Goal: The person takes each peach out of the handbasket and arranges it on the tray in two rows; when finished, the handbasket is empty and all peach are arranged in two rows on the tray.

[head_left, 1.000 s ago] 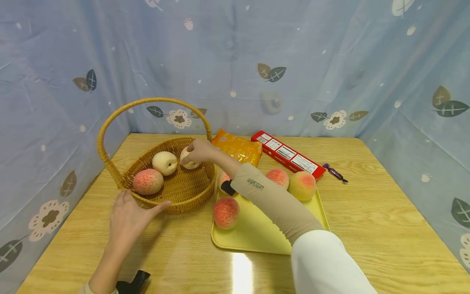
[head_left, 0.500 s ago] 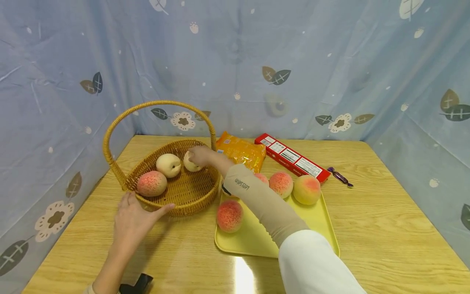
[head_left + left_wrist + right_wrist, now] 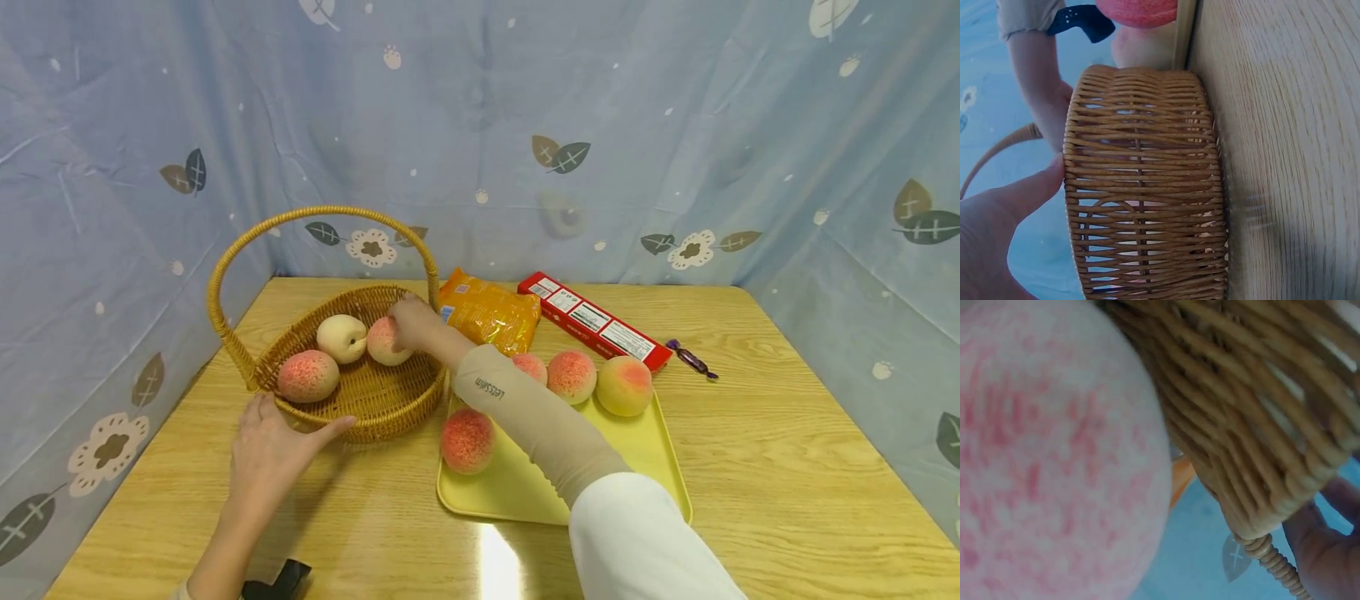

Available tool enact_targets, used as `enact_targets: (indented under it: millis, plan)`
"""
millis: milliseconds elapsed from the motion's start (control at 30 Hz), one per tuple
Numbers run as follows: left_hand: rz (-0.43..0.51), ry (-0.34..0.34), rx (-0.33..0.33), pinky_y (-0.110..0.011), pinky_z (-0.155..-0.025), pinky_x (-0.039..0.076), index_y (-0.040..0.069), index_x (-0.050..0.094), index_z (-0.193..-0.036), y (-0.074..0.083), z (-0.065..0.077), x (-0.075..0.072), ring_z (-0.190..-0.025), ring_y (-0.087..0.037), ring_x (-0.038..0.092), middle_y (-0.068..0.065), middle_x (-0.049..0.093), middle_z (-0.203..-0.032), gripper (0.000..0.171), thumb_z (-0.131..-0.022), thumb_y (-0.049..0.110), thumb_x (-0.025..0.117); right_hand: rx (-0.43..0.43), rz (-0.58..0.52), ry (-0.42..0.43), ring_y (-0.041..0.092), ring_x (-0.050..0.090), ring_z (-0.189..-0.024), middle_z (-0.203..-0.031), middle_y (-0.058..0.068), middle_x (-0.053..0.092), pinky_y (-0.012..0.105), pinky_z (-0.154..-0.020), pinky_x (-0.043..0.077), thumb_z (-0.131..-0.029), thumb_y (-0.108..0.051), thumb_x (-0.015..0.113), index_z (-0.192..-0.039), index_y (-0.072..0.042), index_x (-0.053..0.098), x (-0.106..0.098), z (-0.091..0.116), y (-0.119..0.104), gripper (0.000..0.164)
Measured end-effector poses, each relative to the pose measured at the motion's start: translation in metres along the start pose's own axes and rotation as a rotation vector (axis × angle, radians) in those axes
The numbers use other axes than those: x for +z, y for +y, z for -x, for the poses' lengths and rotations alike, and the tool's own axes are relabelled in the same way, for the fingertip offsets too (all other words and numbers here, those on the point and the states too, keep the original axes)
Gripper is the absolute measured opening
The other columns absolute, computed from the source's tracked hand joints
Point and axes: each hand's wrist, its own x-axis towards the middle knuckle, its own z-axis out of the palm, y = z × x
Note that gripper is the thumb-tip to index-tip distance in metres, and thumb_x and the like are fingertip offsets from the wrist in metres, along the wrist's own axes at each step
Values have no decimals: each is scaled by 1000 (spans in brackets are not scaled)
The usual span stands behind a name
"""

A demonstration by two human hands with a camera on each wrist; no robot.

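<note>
A wicker basket (image 3: 375, 425) with a tall arched handle stands on the left of the table. Three peaches are in it: a pink-speckled peach (image 3: 309, 376) at the left, a cream peach (image 3: 342, 338) in the middle, and a pinkish peach (image 3: 387, 341) at the right. My right hand (image 3: 420, 323) reaches over the right rim and holds the pinkish peach from its right side, its fingertips partly hidden. My left hand (image 3: 270, 446) is spread at the basket's front left. In the left wrist view its thumb (image 3: 1035, 190) touches the rim.
A yellow tray (image 3: 517, 496) holds several peaches, one of them a red-pink peach (image 3: 467, 442) near the basket. Behind it lie an orange packet (image 3: 491, 312), a red box (image 3: 596, 321) and a purple wrapped candy (image 3: 692, 360). A blue curtain (image 3: 480, 150) encloses the table.
The peach under my right hand has turned from its cream side to its pink side, and the hand has shifted slightly on it. My left hand stays at the basket.
</note>
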Motion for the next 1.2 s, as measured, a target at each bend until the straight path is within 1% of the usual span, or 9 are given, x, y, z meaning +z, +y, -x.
enact_targets:
  millis: [33, 133, 233, 300, 367, 500, 633, 933, 1200]
  plan:
    - [1, 2, 1, -66, -106, 24, -26, 15, -141, 0, 0, 0, -135, -57, 20, -46, 17, -145, 129, -73, 69, 71, 19, -11, -19, 19, 50, -111, -112, 7, 62, 24, -87, 46, -83, -21, 79, -116, -4, 65, -4, 6, -4, 40]
    - [4, 12, 3, -65, -106, 25, -26, 16, -140, 0, 0, 0, -134, -57, 22, -46, 19, -145, 128, -73, 67, 72, -3, -82, -14, 17, 48, -89, -92, 4, 56, 26, -70, 43, -80, -20, 83, -98, -6, 59, -9, 15, -8, 33]
    - [8, 21, 3, -65, -106, 25, -26, 17, -140, 0, 0, 0, -134, -57, 23, -45, 20, -145, 128, -73, 66, 73, -17, -102, -47, 17, 48, -82, -88, 4, 55, 27, -64, 40, -78, -18, 84, -98, -7, 53, -12, 21, -11, 39]
    - [10, 22, 2, -65, -106, 25, -26, 16, -141, 0, 0, 0, -134, -57, 22, -45, 20, -145, 128, -72, 67, 73, -14, -97, -85, 19, 52, -88, -97, 6, 58, 27, -66, 42, -77, -18, 84, -107, -6, 55, -11, 22, -11, 44]
    - [9, 20, -1, -65, -106, 24, -26, 16, -141, 0, 0, 0, -134, -57, 21, -46, 19, -145, 129, -72, 67, 73, -12, -62, -113, 21, 53, -102, -109, 8, 60, 26, -73, 45, -77, -21, 85, -119, -5, 57, -10, 24, -11, 53]
    - [3, 16, -2, -65, -106, 24, -26, 16, -141, 0, -1, 0, -134, -57, 21, -46, 19, -145, 130, -72, 68, 72, -17, -29, -148, 22, 47, -124, -130, 9, 58, 25, -90, 46, -78, -23, 83, -134, -5, 56, -5, 24, -8, 65]
    - [-2, 15, 2, -65, -106, 23, -27, 16, -140, 0, -1, -1, -134, -57, 21, -46, 19, -145, 130, -72, 68, 72, -8, -75, -148, 24, 51, -124, -134, 9, 56, 26, -93, 47, -80, -22, 81, -139, -5, 52, -1, 25, -4, 69]
    - [-3, 7, -2, -66, -106, 23, -27, 15, -140, -1, -1, 0, -134, -57, 20, -46, 18, -145, 132, -71, 71, 71, -6, -137, -38, 22, 62, -108, -124, 9, 64, 24, -80, 52, -73, -24, 86, -133, -4, 60, 1, 32, 0, 68]
    - [4, 3, -2, -66, -106, 23, -28, 16, -139, 0, 0, 0, -133, -58, 21, -47, 19, -144, 130, -72, 69, 72, -108, -235, 100, 19, 66, -95, -112, 8, 71, 19, -73, 51, -69, -22, 88, -124, -3, 66, -7, 42, 0, 62]
